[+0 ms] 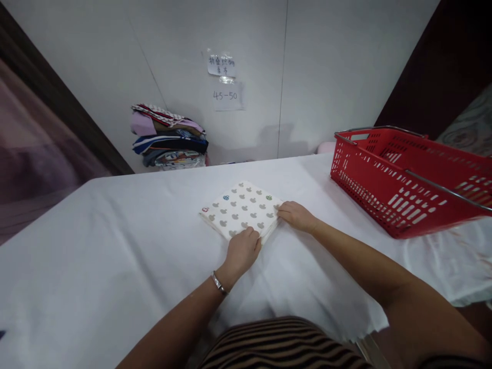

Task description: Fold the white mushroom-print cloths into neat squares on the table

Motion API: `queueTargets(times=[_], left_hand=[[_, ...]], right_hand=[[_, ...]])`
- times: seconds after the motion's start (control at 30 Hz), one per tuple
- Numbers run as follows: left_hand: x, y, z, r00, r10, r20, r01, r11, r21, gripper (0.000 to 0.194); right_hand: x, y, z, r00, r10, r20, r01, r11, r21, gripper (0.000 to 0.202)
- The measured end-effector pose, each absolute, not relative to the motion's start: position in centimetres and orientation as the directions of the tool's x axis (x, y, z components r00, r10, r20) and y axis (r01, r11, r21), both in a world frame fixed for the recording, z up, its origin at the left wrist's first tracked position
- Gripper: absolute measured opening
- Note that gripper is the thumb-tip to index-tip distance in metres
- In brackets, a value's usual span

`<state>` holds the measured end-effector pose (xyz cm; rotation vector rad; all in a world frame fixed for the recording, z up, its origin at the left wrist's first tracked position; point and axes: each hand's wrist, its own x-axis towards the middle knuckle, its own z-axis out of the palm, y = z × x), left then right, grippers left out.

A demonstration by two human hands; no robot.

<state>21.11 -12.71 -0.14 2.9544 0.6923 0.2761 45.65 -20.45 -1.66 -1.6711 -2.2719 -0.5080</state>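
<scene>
A white cloth (246,207) printed with small grey shapes lies folded into a flat square on the white-covered table. A few of its prints are red, blue and green. With fingers closed, my left hand (243,249) grips the corner nearest me. My right hand (295,215) pinches the corner on the right. The layers show along the cloth's front right edge, between the two hands. Both thumbs are largely hidden from this angle.
A red plastic basket (369,189) with metal handles stands at the table's right. Beyond the far edge rises a stack of folded clothes (171,138). Two paper notes (228,96) are taped to the wall. The white tablecloth (96,266) has creases.
</scene>
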Motion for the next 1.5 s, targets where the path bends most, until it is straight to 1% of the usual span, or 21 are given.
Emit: queueTargets(times=[0.1, 0.27, 0.37, 0.43, 0.57, 0.7, 0.77, 1.0, 1.1, 1.23, 1.33, 1.43, 1.5], left_hand=[[21.1, -13.0, -0.6, 0.894, 0.419, 0.158, 0.407, -0.908, 0.103, 0.019], [21.0, -13.5, -0.8, 0.879, 0.440, 0.184, 0.426, -0.898, 0.113, 0.019], [21.1, -13.6, -0.7, 0.881, 0.446, 0.158, 0.438, -0.895, 0.084, 0.013], [21.2, -13.5, -0.4, 0.884, 0.448, 0.134, 0.444, -0.894, 0.064, 0.009], [21.4, -13.1, 0.2, 0.882, 0.455, 0.124, 0.459, -0.889, -0.001, 0.010], [21.1, -13.4, -0.3, 0.927, 0.357, 0.111, 0.365, -0.928, -0.066, 0.013], [21.0, -13.7, -0.7, 0.934, 0.338, 0.112, 0.347, -0.936, -0.066, 0.013], [21.0, -13.6, -0.5, 0.895, 0.412, 0.169, 0.417, -0.909, 0.005, 0.010], [21.2, -13.5, -0.5, 0.894, 0.409, 0.183, 0.418, -0.908, -0.011, 0.012], [21.3, -13.7, -0.9, 0.916, 0.371, 0.154, 0.380, -0.924, -0.034, 0.015], [21.2, -14.0, -1.1, 0.908, 0.383, 0.173, 0.391, -0.920, -0.018, 0.013], [21.0, -14.2, -1.1, 0.891, 0.399, 0.218, 0.407, -0.913, 0.009, 0.005], [21.0, -14.2, -1.1, 0.882, 0.405, 0.240, 0.412, -0.911, 0.022, 0.010]], right_hand=[[45.7, -20.7, -2.0, -0.307, 0.863, 0.401, 0.952, 0.277, 0.132, 0.027], [45.7, -20.9, -1.7, -0.331, 0.869, 0.369, 0.943, 0.321, 0.090, 0.020], [45.7, -20.9, -1.5, -0.334, 0.873, 0.356, 0.941, 0.329, 0.077, 0.018], [45.6, -20.8, -1.6, -0.324, 0.876, 0.358, 0.945, 0.313, 0.090, 0.019], [45.5, -20.4, -2.1, -0.297, 0.873, 0.386, 0.955, 0.262, 0.142, 0.021], [45.4, -20.5, -2.6, -0.301, 0.858, 0.415, 0.953, 0.257, 0.160, 0.020], [45.4, -20.6, -2.7, -0.308, 0.855, 0.418, 0.951, 0.263, 0.164, 0.020], [45.7, -20.5, -2.5, -0.320, 0.844, 0.430, 0.947, 0.268, 0.178, 0.022], [45.6, -20.5, -2.7, -0.303, 0.846, 0.439, 0.953, 0.258, 0.161, 0.021], [45.5, -20.8, -2.5, -0.293, 0.867, 0.402, 0.956, 0.271, 0.112, 0.021], [45.6, -21.1, -2.2, -0.309, 0.879, 0.363, 0.950, 0.300, 0.082, 0.019], [45.8, -21.3, -2.0, -0.326, 0.879, 0.347, 0.944, 0.321, 0.074, 0.020], [45.8, -21.1, -2.0, -0.324, 0.876, 0.357, 0.945, 0.316, 0.083, 0.019]])
